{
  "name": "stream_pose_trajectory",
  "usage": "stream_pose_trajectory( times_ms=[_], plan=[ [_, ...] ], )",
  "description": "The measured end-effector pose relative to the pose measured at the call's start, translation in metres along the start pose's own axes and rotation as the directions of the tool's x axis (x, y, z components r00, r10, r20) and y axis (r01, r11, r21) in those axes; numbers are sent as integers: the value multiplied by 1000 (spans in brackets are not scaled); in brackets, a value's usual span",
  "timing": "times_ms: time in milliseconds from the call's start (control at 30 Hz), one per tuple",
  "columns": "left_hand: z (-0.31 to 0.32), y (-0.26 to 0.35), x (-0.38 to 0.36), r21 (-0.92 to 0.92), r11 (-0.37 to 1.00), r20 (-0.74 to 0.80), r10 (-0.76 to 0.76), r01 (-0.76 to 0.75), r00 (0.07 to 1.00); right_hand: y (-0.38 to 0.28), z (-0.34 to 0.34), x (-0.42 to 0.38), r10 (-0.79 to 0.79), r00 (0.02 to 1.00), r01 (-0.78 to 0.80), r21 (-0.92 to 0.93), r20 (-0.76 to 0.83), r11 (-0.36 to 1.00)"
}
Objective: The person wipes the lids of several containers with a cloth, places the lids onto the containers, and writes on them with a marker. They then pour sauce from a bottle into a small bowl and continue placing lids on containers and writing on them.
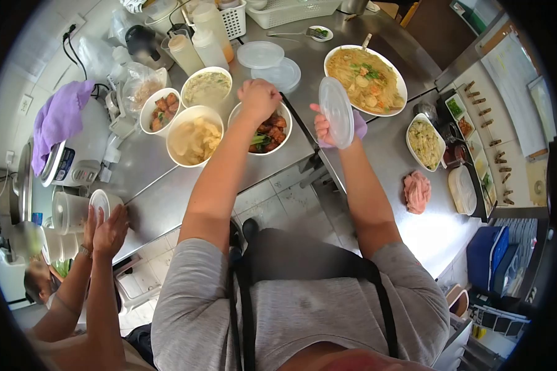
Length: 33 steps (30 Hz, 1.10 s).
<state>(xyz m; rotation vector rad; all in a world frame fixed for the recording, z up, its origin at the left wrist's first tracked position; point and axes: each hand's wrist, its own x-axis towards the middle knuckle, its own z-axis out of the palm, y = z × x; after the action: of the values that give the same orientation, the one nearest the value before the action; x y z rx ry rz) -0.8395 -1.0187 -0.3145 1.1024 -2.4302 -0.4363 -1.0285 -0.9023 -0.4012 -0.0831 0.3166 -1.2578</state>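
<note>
My left hand point(258, 99), fingers curled, is above the back edge of a white bowl of dark braised meat and greens point(272, 133); what it holds, if anything, is hidden. My right hand point(325, 125) grips a clear round plastic lid point(336, 112), held tilted on edge, with a bit of purple cloth point(359, 125) behind it. Left of the meat bowl stand a tub of pale food pieces point(195, 136), a tub of soup with herbs point(207, 86) and a smaller bowl of meat chunks point(162, 111). Two clear lids point(261, 55) lie behind my left hand.
A co-worker's hands point(107, 229) hold a white tub point(105, 201) at the left. A noodle plate point(366, 77), a rice dish point(424, 142), a pink cloth point(417, 191) and a condiment tray point(467, 136) are at the right. Bottles point(207, 46) stand at the back.
</note>
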Motion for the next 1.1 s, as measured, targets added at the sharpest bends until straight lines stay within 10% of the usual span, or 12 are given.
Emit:
stream_pose_trajectory(
  times_ms=[133,233,367,467,567,700,800,1000,1100],
  plan=[
    [-21,-1,-39,106,977,-166,198,-182,966,-14,1,2,-142,984,102,-316,-106,943],
    [-36,15,-74,205,970,-267,181,-127,946,14,97,11,-520,709,-42,-765,-477,643],
    [-40,6,-130,-144,989,-337,-6,-46,941,23,70,68,-383,897,91,-758,-219,646],
    [7,-5,-166,-843,500,-123,-539,199,834,24,71,91,-436,886,-67,-973,-161,222],
    [5,8,-153,-936,179,119,-648,302,752,29,79,97,-458,883,-184,-973,-101,-139],
    [12,-1,-147,-905,215,196,-554,367,809,42,98,88,-611,792,-355,-811,3,-464],
    [6,-1,-144,-883,-4,388,-566,468,727,34,105,80,-623,774,-457,-783,-116,-422],
    [13,-25,-156,-917,143,211,-617,372,758,28,109,50,-720,691,-411,-784,65,-465],
    [-6,-29,-179,-450,791,182,-374,415,909,19,103,47,-695,718,-406,-796,26,-448]
  ],
)
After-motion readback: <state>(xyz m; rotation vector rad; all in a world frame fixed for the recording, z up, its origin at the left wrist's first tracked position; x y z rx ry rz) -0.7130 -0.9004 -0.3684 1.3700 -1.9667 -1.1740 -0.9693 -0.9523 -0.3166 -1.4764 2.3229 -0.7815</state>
